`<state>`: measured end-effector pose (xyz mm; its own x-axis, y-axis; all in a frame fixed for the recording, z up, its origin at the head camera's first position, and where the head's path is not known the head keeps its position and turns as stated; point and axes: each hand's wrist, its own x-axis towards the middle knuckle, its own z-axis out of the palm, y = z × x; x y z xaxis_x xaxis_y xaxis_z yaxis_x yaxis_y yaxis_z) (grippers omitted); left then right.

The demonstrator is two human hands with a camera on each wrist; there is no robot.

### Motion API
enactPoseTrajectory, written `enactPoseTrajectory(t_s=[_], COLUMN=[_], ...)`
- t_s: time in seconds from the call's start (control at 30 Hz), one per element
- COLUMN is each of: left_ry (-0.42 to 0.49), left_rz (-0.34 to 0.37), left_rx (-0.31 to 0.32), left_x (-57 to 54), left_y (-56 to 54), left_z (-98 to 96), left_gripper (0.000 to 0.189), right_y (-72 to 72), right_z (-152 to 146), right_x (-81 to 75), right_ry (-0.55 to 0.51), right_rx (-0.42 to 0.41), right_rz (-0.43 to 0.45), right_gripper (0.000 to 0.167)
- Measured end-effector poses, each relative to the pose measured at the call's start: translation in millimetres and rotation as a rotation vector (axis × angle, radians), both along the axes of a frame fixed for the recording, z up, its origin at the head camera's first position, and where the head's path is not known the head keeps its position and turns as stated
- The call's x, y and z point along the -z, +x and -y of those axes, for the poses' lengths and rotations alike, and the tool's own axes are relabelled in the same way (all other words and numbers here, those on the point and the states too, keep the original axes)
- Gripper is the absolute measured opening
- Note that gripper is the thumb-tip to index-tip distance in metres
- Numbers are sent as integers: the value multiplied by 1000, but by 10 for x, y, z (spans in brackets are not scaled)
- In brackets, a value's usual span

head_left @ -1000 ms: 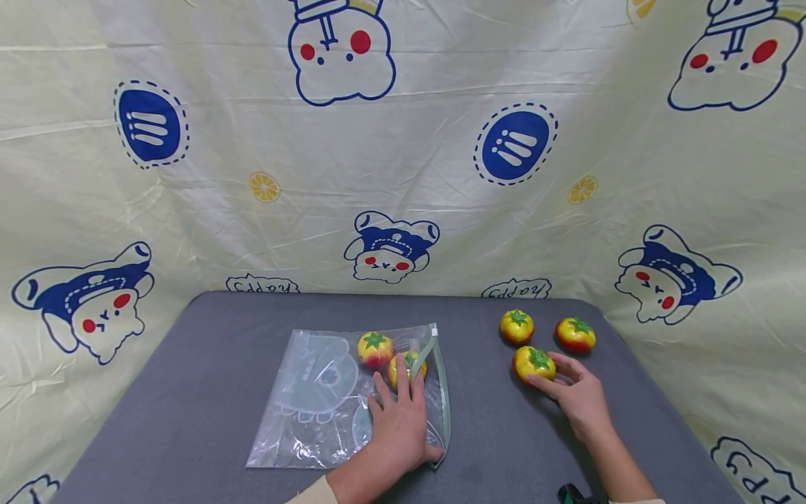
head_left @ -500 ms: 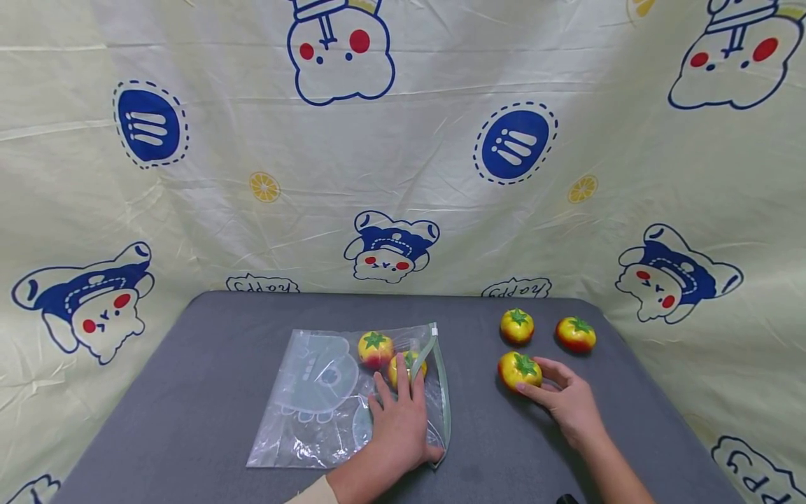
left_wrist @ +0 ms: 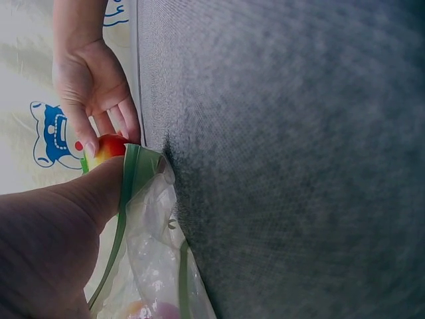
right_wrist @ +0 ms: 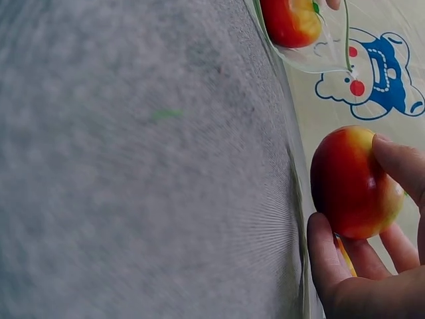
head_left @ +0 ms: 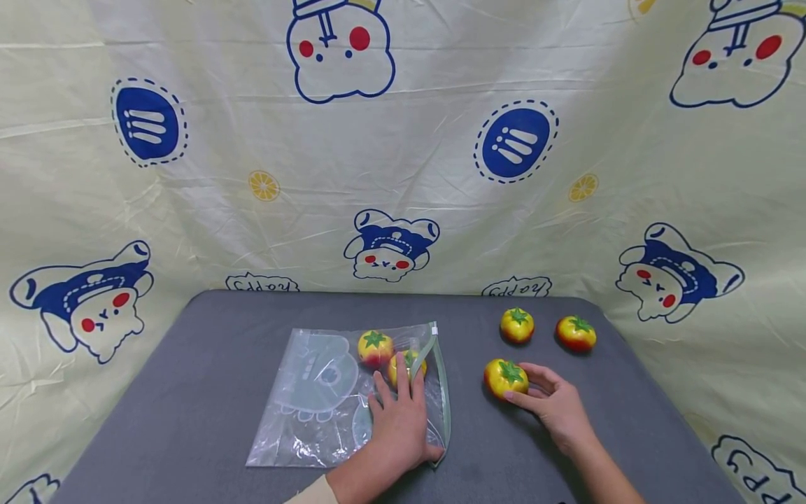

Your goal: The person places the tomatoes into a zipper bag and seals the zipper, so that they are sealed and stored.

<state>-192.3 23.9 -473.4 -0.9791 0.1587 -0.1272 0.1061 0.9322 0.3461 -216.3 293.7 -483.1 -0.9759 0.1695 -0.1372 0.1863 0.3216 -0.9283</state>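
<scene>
A clear zip bag (head_left: 315, 434) with a green-edged mouth lies flat on the table, its mouth facing right. Inside are two yellow-red toy persimmons with green leaf tops, one toy persimmon (head_left: 375, 350) behind the other. My left hand (head_left: 400, 425) rests on the bag near the mouth, fingers spread, its thumb by the green zip strip (left_wrist: 133, 183). To the right of the bag, my right hand (head_left: 557, 409) pinches another toy persimmon (head_left: 506, 379) between thumb and fingers. In the right wrist view this persimmon (right_wrist: 352, 183) shows its red side.
Two more toy persimmons stand at the back right of the grey table (head_left: 189, 406): a rounder persimmon (head_left: 517, 326) and a flatter persimmon (head_left: 576, 334). A patterned cloth (head_left: 403, 154) hangs behind the table and along its sides.
My right hand has moved left and slightly nearer with the toy persimmon, away from the other two and toward the bag. My left hand and the bag have stayed put.
</scene>
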Motion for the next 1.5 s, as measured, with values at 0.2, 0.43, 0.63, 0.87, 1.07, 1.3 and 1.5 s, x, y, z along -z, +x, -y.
enactPoseTrajectory(t_s=[0.2, 0.43, 0.63, 0.87, 1.07, 1.3, 1.5], left_ry=[8, 14, 17, 14, 19, 25, 30], left_rz=[7, -2, -31, -45, -20, -20, -13], left_rx=[0, 2, 5, 3, 3, -1, 0], left_x=[4, 16, 19, 22, 30, 39, 16], left_y=[-5, 1, 9, 20, 10, 7, 8], left_z=[2, 5, 5, 1, 0, -3, -3], left_gripper=[129, 128, 129, 129, 128, 129, 128], right_y=[12, 23, 42, 30, 27, 21, 5], right_z=[48, 96, 142, 195, 247, 322, 386], right_x=[0, -10, -23, -11, -14, 1, 23], right_ry=[-8, -16, -40, -32, -49, -94, -156], right_rx=[-7, -32, -66, -82, -94, -109, -124], right_rz=[5, 10, -12, -57, -71, -72, -73], right_gripper=[78, 78, 77, 76, 75, 73, 74])
